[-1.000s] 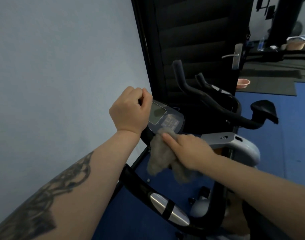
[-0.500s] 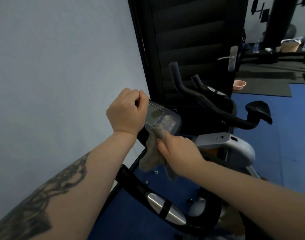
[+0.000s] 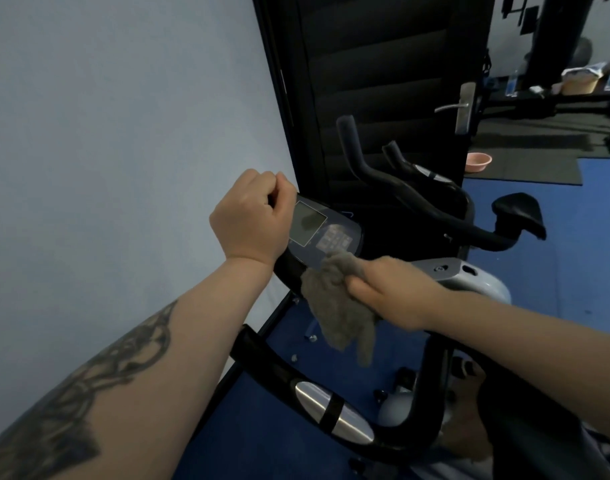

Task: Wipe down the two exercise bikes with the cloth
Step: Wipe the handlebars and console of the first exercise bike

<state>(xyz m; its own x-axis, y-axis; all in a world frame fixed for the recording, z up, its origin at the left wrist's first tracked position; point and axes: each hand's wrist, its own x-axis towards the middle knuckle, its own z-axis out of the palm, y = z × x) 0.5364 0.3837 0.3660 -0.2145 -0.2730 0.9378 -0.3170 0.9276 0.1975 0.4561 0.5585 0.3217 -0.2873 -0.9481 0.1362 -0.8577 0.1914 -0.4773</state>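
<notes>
1. Wiping near bike's console (image 3: 326,230): right hand (image 3: 388,292) grips the grey cloth (image 3: 334,306), now slid down from the buttons onto the lower edge.
2. Left hand (image 3: 253,218) stays clenched at the console's top, apparently steadying it.
3. Second bike (image 3: 435,202) behind looks untouched.

Pale wall (image 3: 116,133) stood at left. Dark louvred door (image 3: 383,81) with a metal lever handle (image 3: 452,107) stood open beside it. Pink bowl (image 3: 478,160) sat on dark mat (image 3: 525,168), adjoining blue floor (image 3: 573,289). Bottles and a box, blurred, lay on far surface (image 3: 556,98).
</notes>
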